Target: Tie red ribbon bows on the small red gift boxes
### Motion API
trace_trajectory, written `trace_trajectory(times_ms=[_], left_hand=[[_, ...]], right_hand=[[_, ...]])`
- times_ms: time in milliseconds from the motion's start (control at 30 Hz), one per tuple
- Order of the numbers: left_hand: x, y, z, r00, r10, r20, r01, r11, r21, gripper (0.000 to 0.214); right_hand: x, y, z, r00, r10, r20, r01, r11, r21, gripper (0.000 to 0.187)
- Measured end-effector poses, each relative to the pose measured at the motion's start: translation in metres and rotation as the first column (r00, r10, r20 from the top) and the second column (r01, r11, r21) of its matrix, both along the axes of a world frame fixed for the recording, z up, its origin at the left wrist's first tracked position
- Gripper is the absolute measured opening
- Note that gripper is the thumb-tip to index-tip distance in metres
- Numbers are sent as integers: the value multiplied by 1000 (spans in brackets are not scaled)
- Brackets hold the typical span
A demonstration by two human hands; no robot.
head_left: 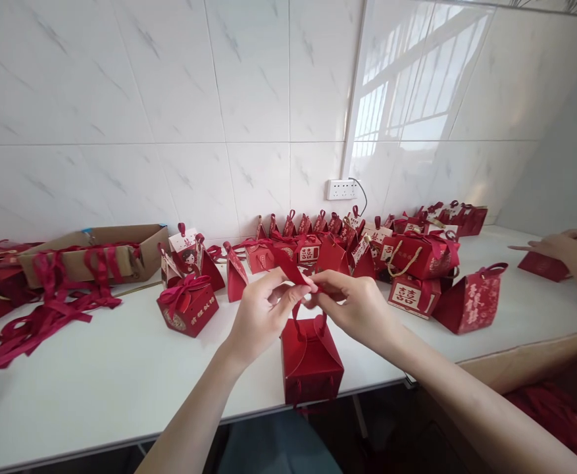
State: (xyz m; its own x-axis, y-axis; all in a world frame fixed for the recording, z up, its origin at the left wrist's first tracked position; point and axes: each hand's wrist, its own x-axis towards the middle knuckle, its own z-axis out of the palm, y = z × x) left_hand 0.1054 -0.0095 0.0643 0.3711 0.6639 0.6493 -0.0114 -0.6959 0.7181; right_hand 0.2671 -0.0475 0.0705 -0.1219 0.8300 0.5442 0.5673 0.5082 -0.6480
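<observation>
A red gift box (312, 368) stands at the table's front edge, with ribbon threaded through its sides and rising from its top. Just above it, my left hand (263, 309) and my right hand (352, 303) meet with fingertips pinched together on the red ribbon (289, 264). A wide flap of that ribbon sticks up to the left past my left fingers. The exact fold or knot between the fingertips is hidden. To the left of my left hand sits a red box with a ribbon bow (188, 305).
An open cardboard box (143, 247) with ribbons (54, 299) draped over it stands at the left. Several finished-looking red boxes (335, 253) line the wall. More boxes (419, 257) are stacked at right. Another person's hand (564, 247) rests by a red box (543, 265).
</observation>
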Motion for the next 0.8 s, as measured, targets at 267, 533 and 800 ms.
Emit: trace_trajectory(times_ms=[267,533,800], left_hand=[[9,2,-9,946,-14,324,74,982,-175,14],[11,6,-31,749,242,617,146,847,-510,9],[-28,12,-61,733,424,532,58,740,-670,15]], right_hand=[[-1,7,9,941,-112,-319,101,994,-48,26],[18,12,-3,889,-307,-341,299,951,-75,54],[60,-5,-37,831,-475,-290,418,877,-238,65]])
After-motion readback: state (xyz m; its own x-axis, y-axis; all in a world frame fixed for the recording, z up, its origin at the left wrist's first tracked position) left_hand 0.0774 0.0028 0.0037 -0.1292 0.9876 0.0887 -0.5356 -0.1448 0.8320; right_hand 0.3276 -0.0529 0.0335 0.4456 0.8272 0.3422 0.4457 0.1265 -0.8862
